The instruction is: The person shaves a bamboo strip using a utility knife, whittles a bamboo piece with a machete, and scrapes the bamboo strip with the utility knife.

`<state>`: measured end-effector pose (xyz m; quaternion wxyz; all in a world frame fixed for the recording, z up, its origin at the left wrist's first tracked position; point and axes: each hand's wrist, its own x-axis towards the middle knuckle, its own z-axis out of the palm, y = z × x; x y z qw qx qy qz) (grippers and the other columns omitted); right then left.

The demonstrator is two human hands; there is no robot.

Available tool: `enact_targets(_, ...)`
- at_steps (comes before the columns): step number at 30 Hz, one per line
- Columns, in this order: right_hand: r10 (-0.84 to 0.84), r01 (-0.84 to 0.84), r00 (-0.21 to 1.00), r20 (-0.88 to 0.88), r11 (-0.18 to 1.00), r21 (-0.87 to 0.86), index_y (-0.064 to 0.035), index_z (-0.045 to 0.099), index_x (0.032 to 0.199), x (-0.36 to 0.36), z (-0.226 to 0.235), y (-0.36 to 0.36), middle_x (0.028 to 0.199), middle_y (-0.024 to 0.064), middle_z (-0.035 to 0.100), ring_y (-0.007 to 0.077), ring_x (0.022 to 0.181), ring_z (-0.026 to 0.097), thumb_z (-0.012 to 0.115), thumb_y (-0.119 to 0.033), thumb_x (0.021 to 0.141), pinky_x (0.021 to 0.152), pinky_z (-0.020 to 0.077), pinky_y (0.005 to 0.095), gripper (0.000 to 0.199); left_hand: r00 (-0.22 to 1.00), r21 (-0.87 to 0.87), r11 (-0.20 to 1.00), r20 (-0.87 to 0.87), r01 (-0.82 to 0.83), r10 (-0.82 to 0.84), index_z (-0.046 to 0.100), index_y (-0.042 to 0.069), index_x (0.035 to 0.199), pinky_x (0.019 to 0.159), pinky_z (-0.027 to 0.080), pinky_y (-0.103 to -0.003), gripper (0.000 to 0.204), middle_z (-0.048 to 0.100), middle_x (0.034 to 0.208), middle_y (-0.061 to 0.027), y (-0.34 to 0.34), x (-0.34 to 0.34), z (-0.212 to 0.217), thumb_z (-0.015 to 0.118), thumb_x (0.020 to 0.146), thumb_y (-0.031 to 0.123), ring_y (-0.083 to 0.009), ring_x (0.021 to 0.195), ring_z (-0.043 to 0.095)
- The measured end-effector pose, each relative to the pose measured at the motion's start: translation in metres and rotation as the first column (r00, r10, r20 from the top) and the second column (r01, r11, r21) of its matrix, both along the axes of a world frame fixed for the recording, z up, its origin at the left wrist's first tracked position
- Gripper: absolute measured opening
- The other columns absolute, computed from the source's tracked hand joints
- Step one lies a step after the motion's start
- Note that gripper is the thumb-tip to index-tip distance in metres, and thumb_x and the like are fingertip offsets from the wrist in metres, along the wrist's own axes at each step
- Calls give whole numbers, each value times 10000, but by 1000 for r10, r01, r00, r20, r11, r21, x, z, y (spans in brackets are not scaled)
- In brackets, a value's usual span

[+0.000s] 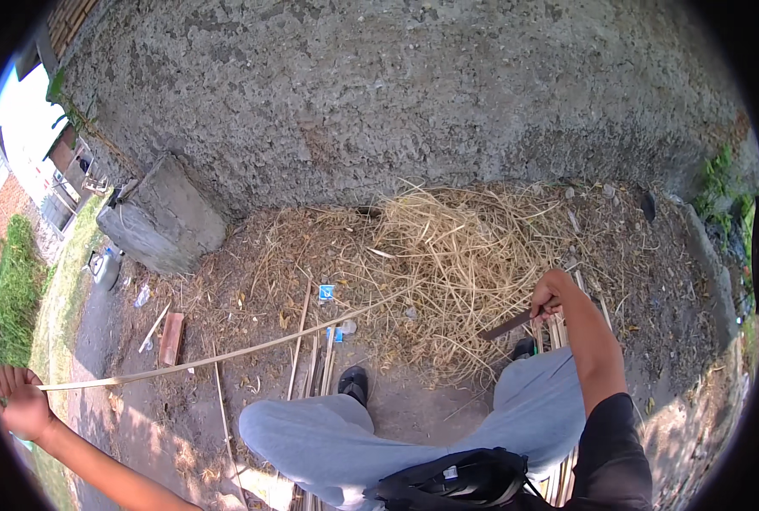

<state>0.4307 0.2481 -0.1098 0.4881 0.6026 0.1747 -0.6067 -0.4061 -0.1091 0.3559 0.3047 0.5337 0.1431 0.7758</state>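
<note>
My left hand (23, 402), far out at the left, is closed on one end of a long pale bamboo strip (218, 358). The strip bows across in front of my knees, and its other end reaches the edge of the shavings pile. In my right hand (552, 295) is a knife with a long dark blade (507, 327), its handle mostly hidden in the fist. The blade points left and slightly down, apart from the strip. Behind it spreads a heap of thin curly bamboo shavings (456, 243).
A rough grey wall (396, 102) closes off the far side. At its left stands a concrete block (162, 217), with a reddish brick (171, 338) and a kettle (103, 268) nearby. More bamboo strips (314, 366) lie by my feet. Blue packets (326, 292) litter the dirt.
</note>
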Motion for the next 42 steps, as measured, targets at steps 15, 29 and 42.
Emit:
enact_targets(15,7,702,320,-948,-673,232,-23,631,758,-132,160,-145,685,74,610,68,429,424,658,-297,917,417,384,260,319,764,168,965,643,-202,48,255,200,516,545,260,-304,394,234,439,15,82,35,-138,539,784,147,-128,473,255)
enact_targets(29,113,552,-149,-982,-814,-178,10,589,1164,-126,139,-112,1043,87,652,33,579,396,675,-255,913,585,431,200,375,759,118,984,625,137,-180,421,62,735,556,352,-302,210,335,568,-28,201,97,-307,407,842,241,-152,497,289)
enact_targets(42,309,459,-303,-901,-782,-422,-12,535,1071,-93,136,-128,855,62,590,46,560,414,580,-315,968,534,423,188,323,727,-772,632,467,57,504,439,33,1044,693,521,-349,433,545,914,-91,223,139,-329,575,843,391,-229,739,579)
